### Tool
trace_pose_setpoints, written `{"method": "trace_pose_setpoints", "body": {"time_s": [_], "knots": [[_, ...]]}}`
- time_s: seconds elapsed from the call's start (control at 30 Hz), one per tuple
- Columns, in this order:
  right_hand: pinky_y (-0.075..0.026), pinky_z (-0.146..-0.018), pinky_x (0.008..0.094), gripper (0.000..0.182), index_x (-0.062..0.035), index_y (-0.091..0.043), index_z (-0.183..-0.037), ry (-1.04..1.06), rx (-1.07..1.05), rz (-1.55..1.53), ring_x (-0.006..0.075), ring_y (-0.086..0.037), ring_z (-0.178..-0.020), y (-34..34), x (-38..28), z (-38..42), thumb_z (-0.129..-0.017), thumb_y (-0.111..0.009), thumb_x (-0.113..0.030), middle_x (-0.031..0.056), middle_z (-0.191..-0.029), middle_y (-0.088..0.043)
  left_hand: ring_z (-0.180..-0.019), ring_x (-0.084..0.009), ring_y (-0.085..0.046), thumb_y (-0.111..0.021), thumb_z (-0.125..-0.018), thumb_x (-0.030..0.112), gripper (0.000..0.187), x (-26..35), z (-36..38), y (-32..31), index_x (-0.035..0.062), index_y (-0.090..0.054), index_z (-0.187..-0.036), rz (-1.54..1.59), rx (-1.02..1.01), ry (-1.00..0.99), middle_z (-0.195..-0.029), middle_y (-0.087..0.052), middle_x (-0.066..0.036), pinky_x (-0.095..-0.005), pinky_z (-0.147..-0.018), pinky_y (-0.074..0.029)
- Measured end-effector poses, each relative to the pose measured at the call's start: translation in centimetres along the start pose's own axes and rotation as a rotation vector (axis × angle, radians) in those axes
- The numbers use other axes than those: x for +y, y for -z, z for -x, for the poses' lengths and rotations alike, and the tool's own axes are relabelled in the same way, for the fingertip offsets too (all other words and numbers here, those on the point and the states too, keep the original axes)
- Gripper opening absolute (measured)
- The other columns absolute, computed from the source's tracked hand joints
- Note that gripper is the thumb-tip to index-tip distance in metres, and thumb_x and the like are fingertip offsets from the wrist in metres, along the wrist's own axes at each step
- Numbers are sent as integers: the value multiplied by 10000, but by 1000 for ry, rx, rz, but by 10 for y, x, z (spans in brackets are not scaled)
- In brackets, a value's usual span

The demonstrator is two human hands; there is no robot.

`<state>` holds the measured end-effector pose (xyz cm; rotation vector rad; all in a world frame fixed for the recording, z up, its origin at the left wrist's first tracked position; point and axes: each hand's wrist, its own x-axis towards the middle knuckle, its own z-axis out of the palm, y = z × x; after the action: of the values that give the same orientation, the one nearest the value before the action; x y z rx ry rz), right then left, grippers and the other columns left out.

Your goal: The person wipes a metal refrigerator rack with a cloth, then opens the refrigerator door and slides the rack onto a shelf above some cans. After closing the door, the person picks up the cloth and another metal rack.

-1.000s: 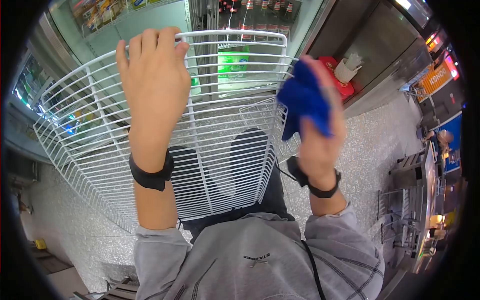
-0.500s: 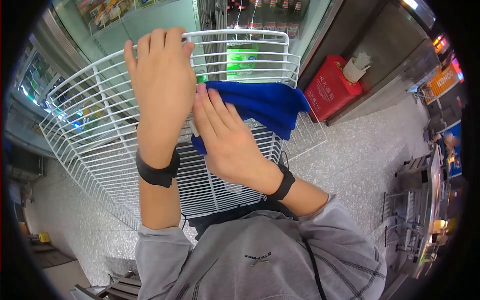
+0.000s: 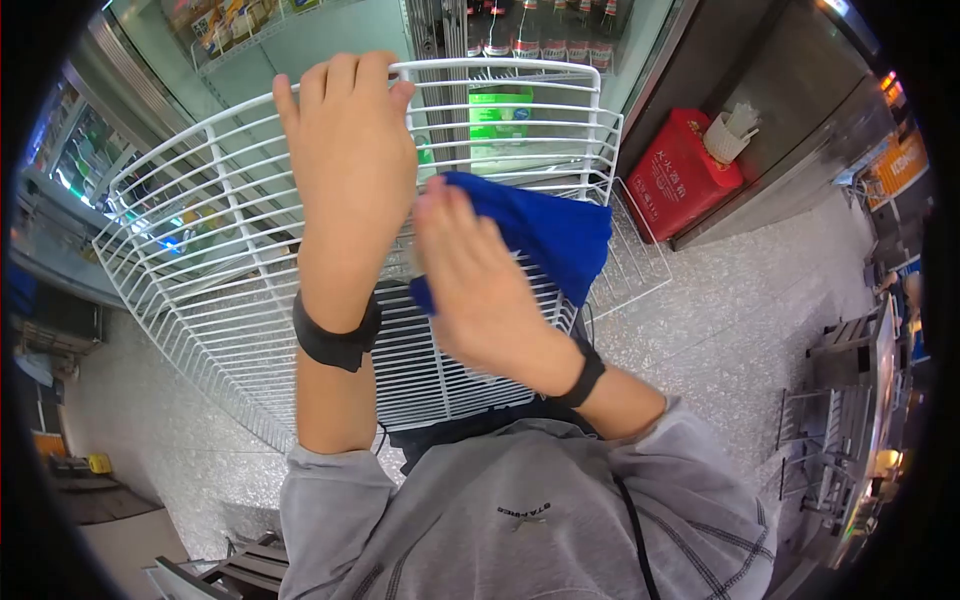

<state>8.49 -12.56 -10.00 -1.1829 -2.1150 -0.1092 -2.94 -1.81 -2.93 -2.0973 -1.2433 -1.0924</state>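
A white wire rack (image 3: 214, 175) is held up at a slant in front of me. My left hand (image 3: 352, 165) is closed over its top rail, fingers curled round the wire. A blue cloth (image 3: 535, 225) lies against the bars, its loose end hanging out to the right. My right hand (image 3: 465, 270), smeared by motion, presses and grips the cloth on the rack just right of my left wrist. The fingers are together, and part of the cloth is hidden under the palm.
Behind the rack stands a glass-doored fridge with bottles (image 3: 525, 40) and a green pack (image 3: 500, 118). At the right, a red fire-extinguisher box (image 3: 672, 175) carries a white cup-like holder (image 3: 728, 137). Folded metal stools or racks (image 3: 812, 425) stand beside a table at the far right.
The whole view has shifted slightly, with the rack and hands appearing further right. My right hand has moved a little on the bars, and the cloth's loose end has changed its folds.
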Motion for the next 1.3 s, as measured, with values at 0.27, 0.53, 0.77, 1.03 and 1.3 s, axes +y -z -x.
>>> {"method": "trace_pose_setpoints", "body": {"time_s": [0.27, 0.53, 0.77, 1.03, 1.3], "knots": [[-365, -1058, 472, 896, 98, -270, -1451, -73, -10, -174, 438, -393, -1345, 20, 12, 2, -604, -565, 85, 305, -1476, -342, -1125, -345, -520, -513, -978, 211, 241, -4, -2, 13, 60, -604, -1142, 44, -47, -6, -1079, -611, -120, -593, -1097, -254], [-230, -1149, 490, 775, 127, -134, -1476, -200, 208, -77, 523, -270, -1380, 37, 42, 14, -788, -488, 85, 354, -1508, -222, -1101, -324, -531, -558, -944, 172, 211, -5, -3, 14, 57, -609, -1114, 16, -19, -15, -1051, -605, -109, -614, -1085, -275], [-295, -1125, 468, 797, 133, -220, -1448, -54, 157, -211, 468, -340, -1368, 26, 20, -1, -734, -570, 77, 348, -1467, -310, -1105, -328, -528, -560, -945, 173, 215, -1, -4, 10, 55, -609, -1118, 22, -33, -5, -1055, -604, -111, -622, -1085, -267], [-366, -1059, 481, 768, 151, -283, -1413, -108, 120, -33, 453, -409, -1321, 30, 33, 6, -697, -531, 31, 341, -1449, -350, -1113, -332, -522, -540, -965, 200, 235, -8, -3, 11, 55, -602, -1139, 78, -59, -17, -1069, -602, -116, -618, -1097, -231], [-308, -1115, 489, 803, 199, -197, -1412, -84, 188, -122, 513, -372, -1318, 30, 32, 7, -693, -528, 61, 391, -1427, -319, -1109, -324, -523, -572, -944, 187, 226, 4, -4, 5, 51, -607, -1121, 20, -32, 25, -1056, -599, -108, -630, -1090, -256]]}}
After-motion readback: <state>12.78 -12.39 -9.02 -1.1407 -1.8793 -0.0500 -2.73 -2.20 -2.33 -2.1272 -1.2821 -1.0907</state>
